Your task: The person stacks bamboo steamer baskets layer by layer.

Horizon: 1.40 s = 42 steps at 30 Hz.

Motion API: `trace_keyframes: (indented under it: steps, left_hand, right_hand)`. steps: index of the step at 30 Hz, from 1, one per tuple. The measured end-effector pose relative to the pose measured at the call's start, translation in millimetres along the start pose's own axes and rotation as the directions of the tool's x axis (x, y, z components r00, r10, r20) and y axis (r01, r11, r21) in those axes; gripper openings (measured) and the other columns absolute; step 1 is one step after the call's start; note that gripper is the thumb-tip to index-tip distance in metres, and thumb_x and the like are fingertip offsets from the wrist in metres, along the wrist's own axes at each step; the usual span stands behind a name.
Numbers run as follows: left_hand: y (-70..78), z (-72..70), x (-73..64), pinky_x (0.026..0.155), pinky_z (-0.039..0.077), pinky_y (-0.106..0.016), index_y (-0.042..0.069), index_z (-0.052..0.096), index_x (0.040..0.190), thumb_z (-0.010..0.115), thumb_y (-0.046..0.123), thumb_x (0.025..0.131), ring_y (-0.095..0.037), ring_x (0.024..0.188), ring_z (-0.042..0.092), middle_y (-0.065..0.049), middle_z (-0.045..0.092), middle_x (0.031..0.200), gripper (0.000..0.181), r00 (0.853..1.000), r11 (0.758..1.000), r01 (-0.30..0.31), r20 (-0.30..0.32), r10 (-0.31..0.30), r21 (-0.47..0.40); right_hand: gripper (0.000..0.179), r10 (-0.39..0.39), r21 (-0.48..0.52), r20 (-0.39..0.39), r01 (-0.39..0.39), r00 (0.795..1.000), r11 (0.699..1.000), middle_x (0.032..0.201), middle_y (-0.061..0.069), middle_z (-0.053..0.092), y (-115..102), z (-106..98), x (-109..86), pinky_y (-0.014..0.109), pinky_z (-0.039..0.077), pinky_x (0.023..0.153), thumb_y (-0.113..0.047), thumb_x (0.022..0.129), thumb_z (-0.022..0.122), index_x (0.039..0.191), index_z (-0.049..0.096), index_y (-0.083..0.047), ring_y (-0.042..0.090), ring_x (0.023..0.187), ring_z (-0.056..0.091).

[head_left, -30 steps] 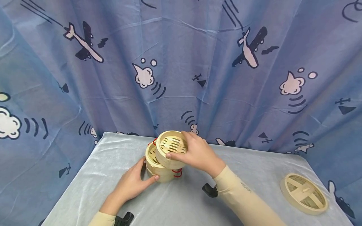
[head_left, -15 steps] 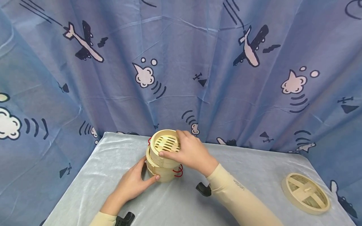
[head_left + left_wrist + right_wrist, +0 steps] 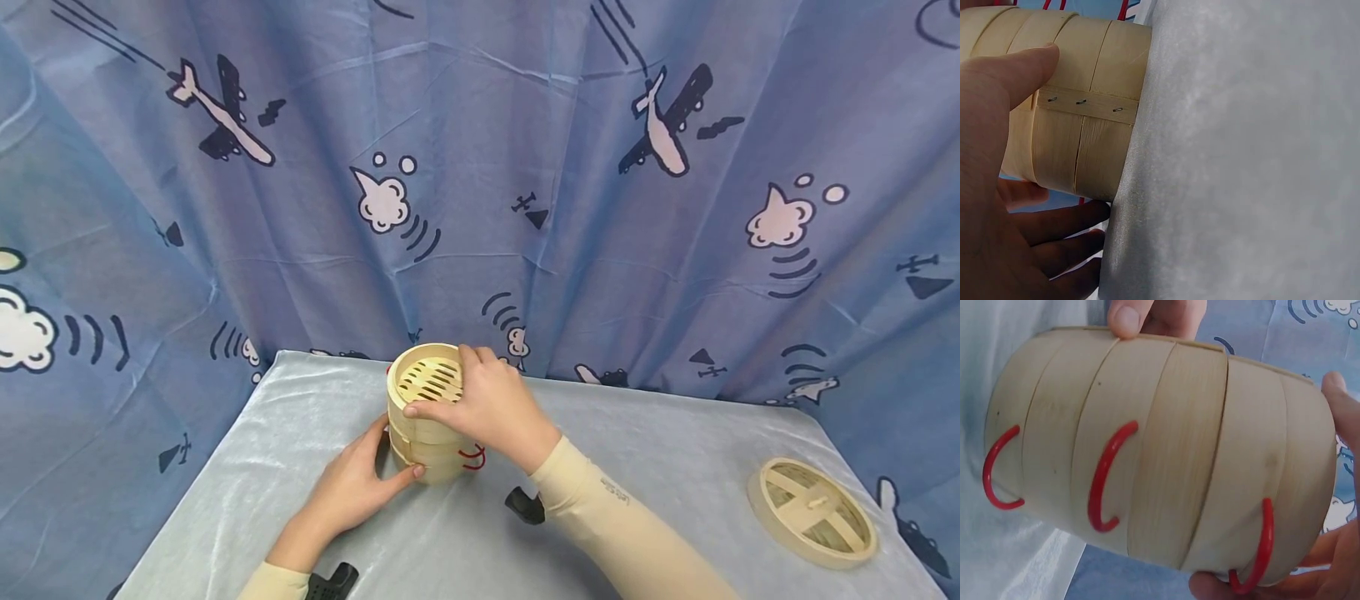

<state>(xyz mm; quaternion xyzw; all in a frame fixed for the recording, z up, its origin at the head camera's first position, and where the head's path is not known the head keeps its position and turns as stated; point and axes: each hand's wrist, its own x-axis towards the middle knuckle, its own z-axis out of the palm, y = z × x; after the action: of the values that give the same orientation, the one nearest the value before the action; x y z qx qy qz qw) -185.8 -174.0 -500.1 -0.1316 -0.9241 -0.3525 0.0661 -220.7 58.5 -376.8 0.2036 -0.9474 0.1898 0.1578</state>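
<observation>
A stack of round bamboo steamer baskets stands upright on the cloth-covered table. My right hand [image 3: 501,408] holds the top steamer basket [image 3: 429,379] by its right side, thumb at the front of the rim. That basket is open upward and shows a slotted base. My left hand [image 3: 351,485] wraps the left side of the lower steamer basket [image 3: 435,462], thumb in front. In the left wrist view, the thumb lies on the stapled bamboo wall [image 3: 1088,134]. Three red handles [image 3: 1107,478] show along the stack in the right wrist view; the top basket looks seated there.
A round bamboo lid [image 3: 812,514] with a crossed top lies apart at the table's right side. The pale grey cloth [image 3: 637,500] covers the table. Behind it hangs a blue curtain [image 3: 480,208] with printed planes.
My right hand has brought the top steamer basket left and down, from tilted and offset to lined up on the lower one. My left hand has stayed in place.
</observation>
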Motion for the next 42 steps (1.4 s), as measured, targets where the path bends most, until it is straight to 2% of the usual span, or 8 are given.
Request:
trace_keyframes:
  steps: [11,20,28,35,42]
  left_hand:
    - [-1.9,1.1,0.9,0.11,0.051,-0.062,0.012,0.042,0.167,0.08,0.068,0.091,-0.041,0.139,0.06,-0.016,0.059,0.157,0.102,1.0,1.0,0.011,0.009,-0.01,-0.001]
    - [-1.9,-2.9,0.3,0.109,0.051,-0.065,0.011,0.04,0.168,0.078,0.069,0.092,-0.045,0.138,0.06,-0.02,0.059,0.157,0.103,1.0,1.0,0.016,0.015,-0.016,0.006]
    - [-1.7,-1.2,0.4,0.107,0.051,-0.066,0.011,0.042,0.167,0.08,0.067,0.092,-0.046,0.136,0.062,-0.02,0.06,0.155,0.101,1.0,1.0,-0.008,0.006,0.008,0.013]
    - [-1.9,-1.3,-0.2,0.108,0.051,-0.065,0.011,0.042,0.167,0.08,0.067,0.091,-0.045,0.137,0.061,-0.02,0.059,0.156,0.102,1.0,1.0,-0.009,0.006,0.009,0.007]
    - [-1.2,-2.1,0.0,0.11,0.05,-0.065,0.01,0.042,0.167,0.08,0.067,0.091,-0.045,0.139,0.059,-0.02,0.059,0.156,0.102,1.0,1.0,-0.003,0.009,0.003,0.003]
  right_hand:
    - [0.114,0.016,-0.042,-0.029,-0.018,0.999,0.999,0.117,0.025,0.07,-5.5,4.0,-1.8,0.058,0.062,0.084,-0.088,0.078,0.076,0.14,0.062,0.007,0.045,0.096,0.074]
    - [0.116,0.02,-0.062,-0.027,-0.021,0.999,0.998,0.121,0.023,0.07,-7.3,6.3,-1.8,0.057,0.062,0.086,-0.09,0.079,0.072,0.144,0.06,0.005,0.043,0.1,0.072]
    - [0.112,0.033,-0.024,-0.014,-0.033,0.999,0.999,0.135,0.024,0.067,-2.0,5.9,-6.1,0.06,0.06,0.094,-0.085,0.087,0.068,0.154,0.054,0.003,0.043,0.117,0.069]
    - [0.101,-0.025,0.025,-0.065,0.027,0.998,0.999,0.146,0.022,0.061,8.6,4.8,-12.4,0.061,0.056,0.103,-0.076,0.095,0.066,0.157,0.051,0.002,0.043,0.13,0.062]
    - [0.102,-0.048,0.051,-0.086,0.052,0.995,0.997,0.155,0.026,0.054,20.4,-1.4,-22.0,0.061,0.048,0.115,-0.076,0.097,0.063,0.16,0.047,0.003,0.045,0.142,0.054]
